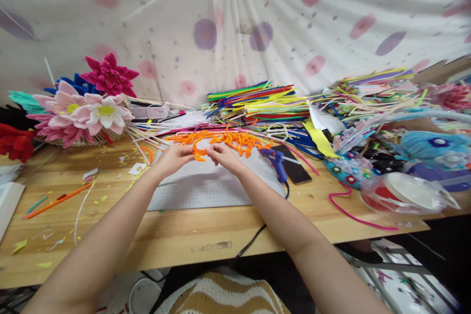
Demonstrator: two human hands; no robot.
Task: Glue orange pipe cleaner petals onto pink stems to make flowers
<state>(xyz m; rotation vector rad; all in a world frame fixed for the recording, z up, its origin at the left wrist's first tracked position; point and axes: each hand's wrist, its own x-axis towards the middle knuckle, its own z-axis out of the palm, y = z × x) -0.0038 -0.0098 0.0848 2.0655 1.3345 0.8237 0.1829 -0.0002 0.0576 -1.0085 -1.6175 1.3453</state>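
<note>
"So, what lies nearest?"

"Striped knit fabric (221,294) at the lap, then the wooden table (176,243), black cord (253,241) running over its front edge. Next, gridded cutting mat (206,194); its front half gives room under the wrists."

"Hands?"

"Over the mat, toward its back. Left hand (177,157) and right hand (222,157), each in a narrow fingertip pinch on an orange chenille piece (199,152) held up between them. Fuzzy, bright, bent in an open curve. Blur hides finer detail."

"Room sideways?"

"Right: purple glue gun (276,161) at the mat's edge, glue stick crossing a dark phone (297,169). Left: wood with paper scraps (90,173)."

"Farther back?"

"Heaped orange chenille pieces (239,142) crowd the mat's rear edge. Then bundled chenille stems (257,103), and a flower-printed cloth (176,24) behind."
</note>
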